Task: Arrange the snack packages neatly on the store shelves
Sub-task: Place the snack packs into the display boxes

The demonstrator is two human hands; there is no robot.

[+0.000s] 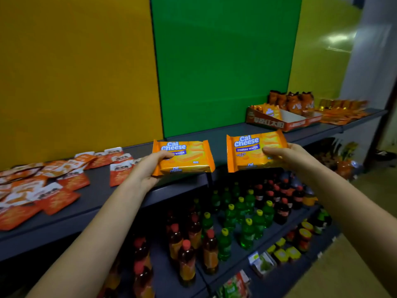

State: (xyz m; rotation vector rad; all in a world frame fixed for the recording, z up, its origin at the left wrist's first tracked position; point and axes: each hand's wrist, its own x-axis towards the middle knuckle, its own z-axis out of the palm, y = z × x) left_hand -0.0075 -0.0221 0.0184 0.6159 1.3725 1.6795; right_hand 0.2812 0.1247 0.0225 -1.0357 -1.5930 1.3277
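Holding one orange wafer pack each: left hand pinching the left wafer pack, right hand the right wafer pack, above the grey shelf front edge. Probably light, crinkly, slippery; wafers brittle, so best gripped flat across the middle.

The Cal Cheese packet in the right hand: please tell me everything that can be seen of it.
The right Cal Cheese packet is a flat orange wrapper, glossy like plastic film, with crimped side edges. It bears blue-and-white "Cal Cheese" lettering, a dark blue "CHEESE WAFER" band and wafer pictures. It looks sealed and is held face up, tilted toward the camera, over the front edge of the grey shelf. The right hand grips its right end, thumb on top. It is apart from the other packet.
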